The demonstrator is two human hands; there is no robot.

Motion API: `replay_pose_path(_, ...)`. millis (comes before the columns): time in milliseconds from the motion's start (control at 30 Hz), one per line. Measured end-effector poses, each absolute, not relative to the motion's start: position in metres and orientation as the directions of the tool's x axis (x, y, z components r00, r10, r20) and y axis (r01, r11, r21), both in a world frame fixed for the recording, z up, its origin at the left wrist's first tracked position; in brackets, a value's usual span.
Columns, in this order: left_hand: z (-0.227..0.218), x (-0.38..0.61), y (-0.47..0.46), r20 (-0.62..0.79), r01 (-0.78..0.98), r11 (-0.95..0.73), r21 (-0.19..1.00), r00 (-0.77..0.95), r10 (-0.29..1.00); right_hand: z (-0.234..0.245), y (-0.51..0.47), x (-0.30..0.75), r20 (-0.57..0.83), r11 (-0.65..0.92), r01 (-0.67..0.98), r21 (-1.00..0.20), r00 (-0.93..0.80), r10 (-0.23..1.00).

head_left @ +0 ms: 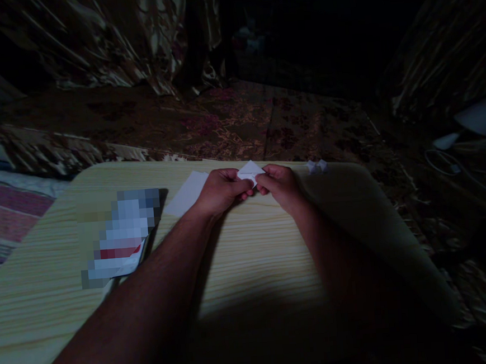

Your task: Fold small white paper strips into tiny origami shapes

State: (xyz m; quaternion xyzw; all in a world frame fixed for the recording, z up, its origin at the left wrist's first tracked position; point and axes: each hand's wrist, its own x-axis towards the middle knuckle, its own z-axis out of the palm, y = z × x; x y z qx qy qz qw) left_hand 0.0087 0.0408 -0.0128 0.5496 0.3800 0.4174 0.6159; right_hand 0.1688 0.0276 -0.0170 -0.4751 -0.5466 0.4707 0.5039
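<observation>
A small piece of folded white paper is held between my two hands near the far edge of the wooden table. My left hand pinches its left side, thumb on top. On its right side, my right hand closes thumb and fingers on the paper. The paper's upper part comes to a point, and a crease runs across it. Fingers cover its lower edges. Left of my left hand lies a flat white sheet of paper, partly hidden behind that hand.
Small folded white paper shapes sit at the table's far right. A blurred-out phone-like object lies on the left. Beyond the table are patterned fabric and curtains. A white lamp-like object with a cord is at right.
</observation>
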Motion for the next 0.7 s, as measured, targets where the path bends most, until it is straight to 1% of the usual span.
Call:
replay_pose_path(133,-0.0121,0.0093,0.0401,-0.020,-0.079,0.051,0.996,0.348,0.937,-0.0166,0.0266,0.1667,0.104,0.105,0.078,-0.991,-0.007,0.995)
replay_pose_path(400,-0.0126,0.0101,0.0401,-0.008,-0.060,0.030,0.998,0.338,0.941,-0.0214,0.0275,0.1638,0.153,0.149,0.112,-0.982,0.022,0.988)
replay_pose_path(567,-0.0134,0.0118,0.0400,0.003,-0.044,0.012,0.999,0.326,0.945,-0.0204,0.0265,0.1628,0.140,0.135,0.132,-0.982,0.036,0.989)
replay_pose_path(700,-0.0159,0.0118,0.0403,0.013,-0.043,0.000,0.999,0.319,0.948,-0.0185,0.0252,0.1639,0.119,0.116,0.111,-0.987,0.018,0.993)
